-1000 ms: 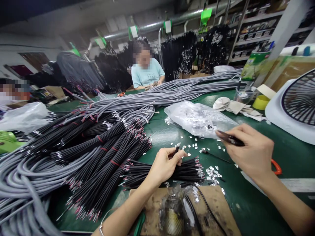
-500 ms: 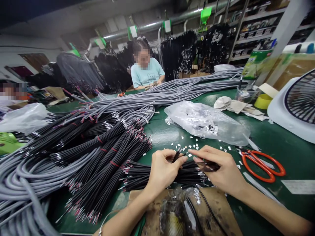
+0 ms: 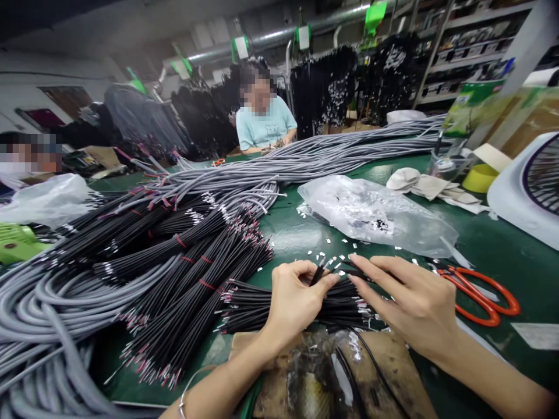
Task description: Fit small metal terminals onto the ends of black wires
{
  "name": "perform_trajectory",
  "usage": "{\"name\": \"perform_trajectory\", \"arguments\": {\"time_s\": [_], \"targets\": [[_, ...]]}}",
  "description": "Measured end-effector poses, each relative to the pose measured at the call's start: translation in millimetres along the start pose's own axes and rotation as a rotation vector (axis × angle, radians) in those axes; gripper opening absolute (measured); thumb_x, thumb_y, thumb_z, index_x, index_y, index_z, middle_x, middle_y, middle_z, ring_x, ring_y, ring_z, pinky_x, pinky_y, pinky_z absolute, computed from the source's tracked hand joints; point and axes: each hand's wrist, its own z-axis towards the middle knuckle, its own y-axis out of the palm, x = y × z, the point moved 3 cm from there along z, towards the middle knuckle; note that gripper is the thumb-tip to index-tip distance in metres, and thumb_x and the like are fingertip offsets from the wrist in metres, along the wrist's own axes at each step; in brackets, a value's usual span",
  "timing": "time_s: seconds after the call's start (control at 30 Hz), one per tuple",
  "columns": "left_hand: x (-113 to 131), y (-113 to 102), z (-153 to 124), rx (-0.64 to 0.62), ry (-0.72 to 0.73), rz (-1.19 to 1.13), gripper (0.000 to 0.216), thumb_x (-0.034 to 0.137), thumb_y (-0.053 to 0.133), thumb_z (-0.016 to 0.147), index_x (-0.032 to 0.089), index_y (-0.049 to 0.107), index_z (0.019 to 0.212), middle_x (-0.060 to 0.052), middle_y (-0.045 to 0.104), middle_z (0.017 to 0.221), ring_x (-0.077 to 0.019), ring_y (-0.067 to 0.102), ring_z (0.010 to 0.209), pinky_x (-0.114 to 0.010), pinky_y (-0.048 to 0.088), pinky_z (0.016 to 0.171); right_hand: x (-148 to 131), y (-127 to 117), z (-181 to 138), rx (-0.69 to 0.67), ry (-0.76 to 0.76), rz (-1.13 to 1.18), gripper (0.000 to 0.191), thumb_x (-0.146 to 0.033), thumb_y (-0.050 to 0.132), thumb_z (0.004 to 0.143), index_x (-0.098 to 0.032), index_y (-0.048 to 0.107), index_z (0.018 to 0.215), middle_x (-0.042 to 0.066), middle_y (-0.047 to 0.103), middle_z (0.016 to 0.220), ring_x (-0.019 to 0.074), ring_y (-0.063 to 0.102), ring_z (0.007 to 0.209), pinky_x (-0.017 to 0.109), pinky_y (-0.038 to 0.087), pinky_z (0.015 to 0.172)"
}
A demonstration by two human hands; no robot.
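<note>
My left hand [image 3: 297, 299] is closed, pinching a few short black cables [image 3: 318, 273] with stripped, pale tips pointing up and away. Facing it on the right, my right hand [image 3: 414, 299] has its thumb and fingers around a slim dark tool [image 3: 356, 271] that looks like tweezers, mostly hidden by the fingers. The tool's end is close to the cable tips; whether they touch cannot be made out. Under both hands lies a bundle of black cables [image 3: 248, 308] with red and white ends. Small white pieces [image 3: 329, 240] are scattered just beyond.
Bundled black cables [image 3: 196, 302] and thick grey cables [image 3: 39, 326] are heaped at left. A plastic bag [image 3: 371, 212], orange-handled scissors [image 3: 484, 297] and a fan [image 3: 519, 198] are at right. Nearest me is a stained brown board [image 3: 271, 372]. Across the table sits a person [image 3: 266, 125].
My right hand has turned and its fingers have straightened along the dark tool, which now points left towards the cable tips. My left hand keeps its pinch. The whole view has shifted slightly.
</note>
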Motion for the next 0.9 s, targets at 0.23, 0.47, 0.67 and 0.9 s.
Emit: {"name": "perform_trajectory", "arguments": {"time_s": [0.23, 0.47, 0.67, 0.9], "targets": [[-1.8, 0.6, 0.8, -0.032, -0.009, 0.055, 0.035, 0.039, 0.064, 0.067, 0.014, 0.048, 0.049, 0.005, 0.033, 0.048, -0.0074, 0.028, 0.049, -0.023, 0.021, 0.045, -2.2, -0.3, 3.5, 0.003, -0.072, -0.086, 0.030, -0.020, 0.063, 0.077, -0.015, 0.061, 0.107, 0.003, 0.067, 0.082, 0.0132, 0.059, 0.064, 0.027, 0.040, 0.057], [-1.3, 0.9, 1.0, -0.022, -0.003, 0.074, 0.036, 0.038, 0.064, 0.066, 0.014, 0.046, 0.047, 0.005, 0.031, 0.049, -0.0075, 0.027, 0.050, -0.023, 0.020, 0.046, 0.2, -5.9, 6.0, 0.015, -0.075, -0.148, 0.027, -0.021, 0.064, 0.076, -0.015, 0.063, 0.103, 0.003, 0.068, 0.079, 0.0136, 0.059, 0.062, 0.028, 0.038, 0.055], [-1.3, 0.9, -0.7, -0.003, -0.004, 0.065, 0.034, 0.038, 0.065, 0.065, 0.014, 0.047, 0.048, 0.005, 0.034, 0.049, -0.0079, 0.029, 0.050, -0.023, 0.022, 0.046, 1.6, -7.3, 3.7, 0.031, -0.091, -0.161, 0.032, -0.021, 0.065, 0.075, -0.015, 0.062, 0.106, 0.004, 0.068, 0.080, 0.0145, 0.058, 0.063, 0.029, 0.037, 0.054], [1.2, 2.1, -2.6, 0.001, 0.007, 0.067, 0.033, 0.036, 0.065, 0.066, 0.014, 0.048, 0.047, 0.004, 0.036, 0.047, -0.0085, 0.032, 0.050, -0.023, 0.024, 0.046, -1.1, -6.8, 1.0, 0.016, -0.122, -0.159, 0.031, -0.021, 0.065, 0.075, -0.017, 0.062, 0.106, 0.002, 0.068, 0.080, 0.0139, 0.057, 0.062, 0.029, 0.036, 0.055]]}}
